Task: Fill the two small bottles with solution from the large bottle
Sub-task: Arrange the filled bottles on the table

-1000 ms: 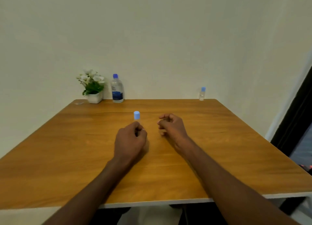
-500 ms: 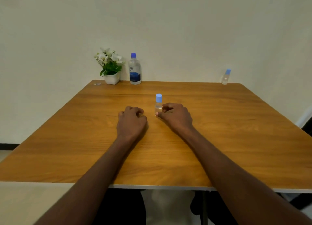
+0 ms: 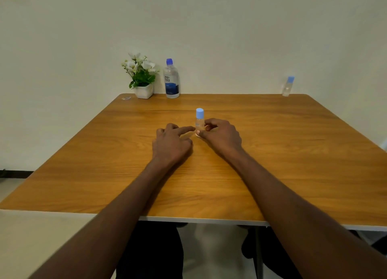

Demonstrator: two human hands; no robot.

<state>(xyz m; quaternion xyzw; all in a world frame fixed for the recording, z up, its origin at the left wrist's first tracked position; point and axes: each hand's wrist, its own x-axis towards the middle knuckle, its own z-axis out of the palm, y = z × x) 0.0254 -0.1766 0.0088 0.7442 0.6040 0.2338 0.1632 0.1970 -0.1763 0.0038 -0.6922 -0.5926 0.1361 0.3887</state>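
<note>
Smooth wood-grain table (image 3: 272, 163), clear plastic bottle (image 3: 199, 122)

A wooden table (image 3: 272, 163) stands against a plain cream wall (image 3: 230, 27).

A plain home or office room is suggested: a wooden table (image 3: 272, 163) set against a bare cream wall (image 3: 209, 27), with a small potted flower plant (image 3: 142, 77) placed well beyond the fingers.
</note>
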